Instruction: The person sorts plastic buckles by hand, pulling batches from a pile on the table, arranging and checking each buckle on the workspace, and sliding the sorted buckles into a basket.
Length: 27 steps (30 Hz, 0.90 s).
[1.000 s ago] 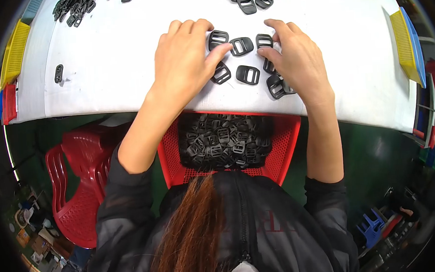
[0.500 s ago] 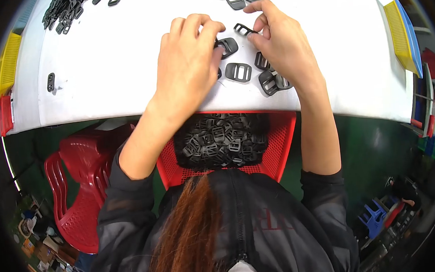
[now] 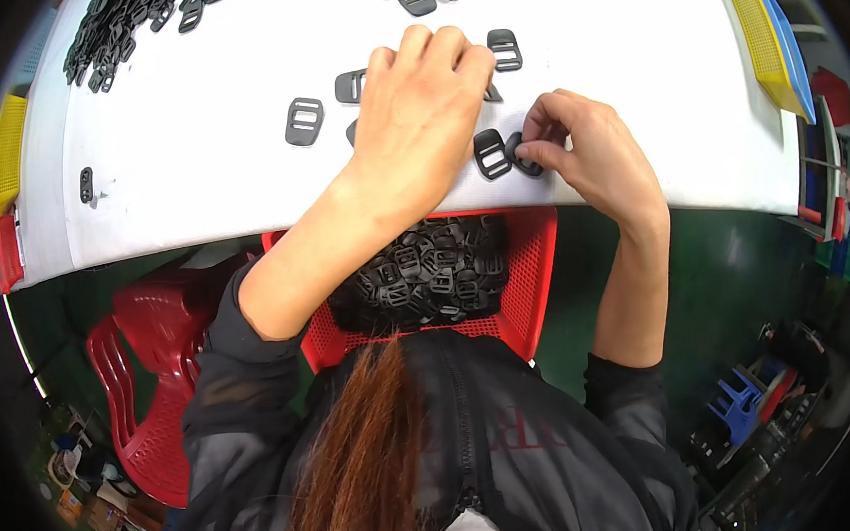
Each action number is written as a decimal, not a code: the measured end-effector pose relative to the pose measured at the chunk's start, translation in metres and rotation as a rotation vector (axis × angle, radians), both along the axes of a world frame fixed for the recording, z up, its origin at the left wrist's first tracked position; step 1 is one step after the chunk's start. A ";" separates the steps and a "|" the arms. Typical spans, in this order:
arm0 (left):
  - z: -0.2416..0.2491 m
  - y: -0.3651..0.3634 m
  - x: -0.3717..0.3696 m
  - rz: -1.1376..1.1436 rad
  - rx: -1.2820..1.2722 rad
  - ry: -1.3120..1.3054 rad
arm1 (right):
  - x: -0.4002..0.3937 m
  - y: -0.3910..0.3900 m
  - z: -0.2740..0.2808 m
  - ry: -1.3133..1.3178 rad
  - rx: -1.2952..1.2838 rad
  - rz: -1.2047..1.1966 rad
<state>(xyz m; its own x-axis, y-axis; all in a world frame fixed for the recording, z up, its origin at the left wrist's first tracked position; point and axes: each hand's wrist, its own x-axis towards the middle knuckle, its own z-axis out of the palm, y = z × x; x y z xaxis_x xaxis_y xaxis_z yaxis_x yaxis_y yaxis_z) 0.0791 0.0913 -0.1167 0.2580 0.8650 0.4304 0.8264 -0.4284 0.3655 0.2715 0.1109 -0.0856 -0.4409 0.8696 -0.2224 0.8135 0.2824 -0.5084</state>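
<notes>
Above the middle of the white table (image 3: pixel 212 132), my left hand (image 3: pixel 420 110) is bent with its fingers curled down; its fingertips and anything under them are hidden. Parts of black buckles show at its edges, one (image 3: pixel 349 86) at its left. My right hand (image 3: pixel 588 148) pinches a dark buckle (image 3: pixel 525 154) between thumb and fingers near the table's front edge. Just left of that buckle, another black buckle (image 3: pixel 491 154) lies flat. A further buckle (image 3: pixel 504 50) lies beyond the left hand's fingers, and one more (image 3: pixel 304 121) lies apart on the left.
A red basket (image 3: pixel 533 288) full of black buckles stands below the table edge. Heaps of buckles (image 3: pixel 114 31) lie at the far left and far middle. A small black piece (image 3: pixel 86 185) is at left. Yellow baskets (image 3: pixel 760 45) flank the table; a red chair (image 3: pixel 152 418) stands lower left.
My left hand has moved right over other buckles. My right hand has come down toward the table's front edge and now pinches a buckle there. The view has shifted slightly.
</notes>
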 end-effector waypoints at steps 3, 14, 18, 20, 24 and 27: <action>0.001 -0.006 -0.003 0.028 -0.001 0.090 | 0.002 0.004 -0.004 0.113 0.008 -0.051; -0.012 -0.029 -0.005 -0.293 -0.001 0.051 | 0.002 -0.011 -0.005 0.148 0.050 -0.106; -0.010 -0.017 0.003 -0.218 0.033 -0.057 | 0.002 -0.009 -0.002 0.234 0.073 -0.179; -0.017 -0.007 0.004 -0.153 0.039 -0.125 | -0.002 -0.012 0.000 0.254 0.051 -0.175; -0.003 0.001 -0.003 0.023 0.112 -0.101 | -0.010 -0.022 -0.003 0.403 -0.034 -0.052; 0.007 -0.002 -0.036 0.136 0.108 -0.099 | -0.007 -0.018 -0.006 0.507 -0.038 -0.024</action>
<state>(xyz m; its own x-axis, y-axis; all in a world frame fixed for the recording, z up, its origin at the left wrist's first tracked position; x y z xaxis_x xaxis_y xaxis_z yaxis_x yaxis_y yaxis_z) 0.0431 0.0893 -0.1096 0.0932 0.8364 0.5402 0.8417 -0.3560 0.4061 0.2643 0.0925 -0.0915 -0.4817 0.8762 -0.0169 0.4677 0.2407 -0.8505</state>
